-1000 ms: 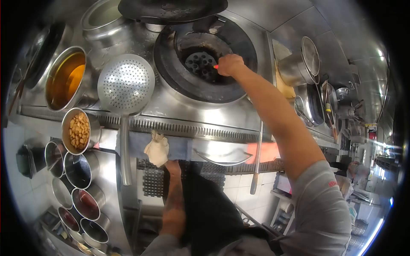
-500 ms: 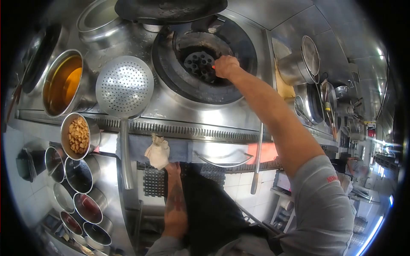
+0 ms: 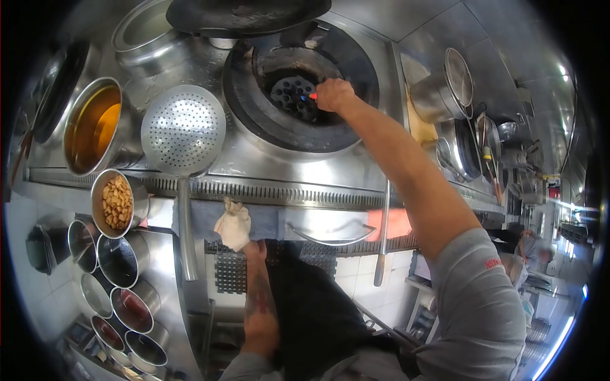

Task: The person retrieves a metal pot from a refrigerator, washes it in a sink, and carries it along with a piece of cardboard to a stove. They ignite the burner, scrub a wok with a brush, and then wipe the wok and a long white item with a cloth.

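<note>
My right hand (image 3: 335,95) is closed around a lighter (image 3: 313,96), of which only a small orange-red end shows. A small blue flame stands at its tip, over the wok burner (image 3: 292,136). Below it lies the burner's round perforated plate (image 3: 286,93). My left hand (image 3: 255,250) is low at the counter's front edge, closed on a crumpled off-white cloth (image 3: 233,225); its fingers are partly hidden. A large perforated skimmer (image 3: 184,130) lies left of the burner, its handle reaching past the counter's edge.
A black wok (image 3: 248,18) sits behind the burner. At left stand a pot of amber oil (image 3: 71,136), a pot of peanut-like pieces (image 3: 116,204) and several sauce pots (image 3: 131,308). Strainers (image 3: 458,76) and pans crowd the right. Another person (image 3: 526,246) is farther back.
A small blue flame has appeared at the lighter's tip. My right hand has shifted slightly left and up in view; my left hand has stayed on the cloth.
</note>
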Tool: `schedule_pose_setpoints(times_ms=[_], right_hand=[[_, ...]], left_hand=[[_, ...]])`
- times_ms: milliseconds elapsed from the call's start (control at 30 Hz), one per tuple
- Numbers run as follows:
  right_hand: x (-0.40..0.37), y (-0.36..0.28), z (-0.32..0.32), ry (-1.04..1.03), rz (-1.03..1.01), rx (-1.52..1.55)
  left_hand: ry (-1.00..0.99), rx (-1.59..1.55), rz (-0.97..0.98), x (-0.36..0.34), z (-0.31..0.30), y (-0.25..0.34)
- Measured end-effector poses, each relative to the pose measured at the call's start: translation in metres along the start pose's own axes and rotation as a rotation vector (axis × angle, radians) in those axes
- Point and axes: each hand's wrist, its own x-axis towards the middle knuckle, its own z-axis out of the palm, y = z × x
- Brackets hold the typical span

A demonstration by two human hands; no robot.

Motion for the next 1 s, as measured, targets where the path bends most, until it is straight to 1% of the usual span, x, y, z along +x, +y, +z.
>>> schedule_pose_setpoints(times_ms=[167,333,433,700,1000], right_hand=[[-0.002,0.000,-0.014,-0.112,0.007,0.032],[-0.002,-0.001,-0.012,-0.133,0.025,0.025],[-0.004,-0.002,-0.014,-0.139,0.024,0.022],[0.001,-0.003,-0.002,-0.143,0.002,0.042],[-0.007,-0.001,-0.012,-0.117,-0.007,0.023]], left_hand=[[-0.011,-0.023,0.077,-0.004,0.010,0.001],[-0.026,-0.030,0.114,-0.001,0.012,0.002],[0.002,-0.008,0.136,-0.001,0.009,-0.001],[0.001,0.009,0.084,-0.004,0.003,-0.004],[-0.008,0.011,0.033,-0.009,0.000,-0.003]])
